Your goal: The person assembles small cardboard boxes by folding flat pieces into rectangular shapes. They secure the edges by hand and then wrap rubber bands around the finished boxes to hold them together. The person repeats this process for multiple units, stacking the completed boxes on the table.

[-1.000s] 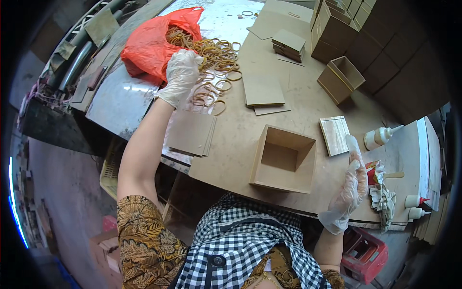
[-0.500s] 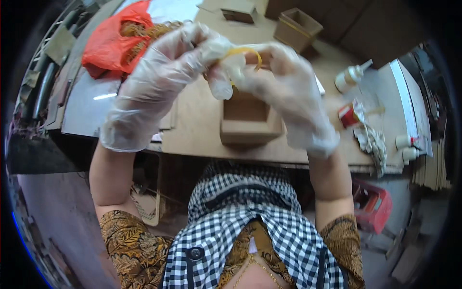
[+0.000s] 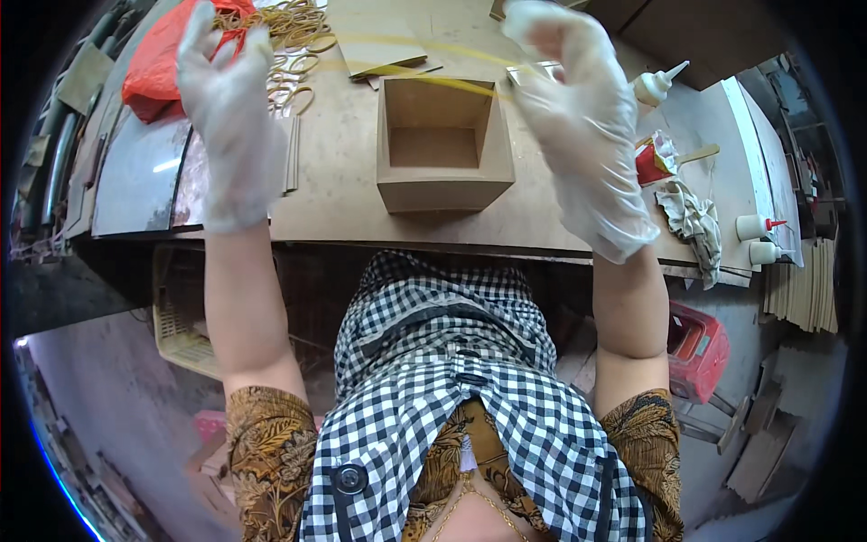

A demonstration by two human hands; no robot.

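A yellow rubber band (image 3: 420, 71) is stretched wide between my gloved hands, its two strands blurred by motion. My left hand (image 3: 226, 99) is raised by the red bag, fingers hooked, with the band's left end hard to make out against it. Over the right side of the table, my right hand (image 3: 578, 108) curls its fingers at the band's other end. Thin clear plastic gloves cover both hands. Below and between them stands an open brown cardboard box (image 3: 442, 194), its inside showing; the strands pass above its far rim.
A red plastic bag (image 3: 153, 81) and a pile of rubber bands (image 3: 289, 27) lie at the far left. Cardboard pieces (image 3: 375, 45) lie behind the box. To the right are a white nozzle bottle (image 3: 652, 87), a red container (image 3: 652, 163), a crumpled cloth (image 3: 691, 221) and small bottles (image 3: 757, 228).
My hands have moved apart, the left one farther left, pulling the small loop of rubber band into long strands. The box between them now shows fully.
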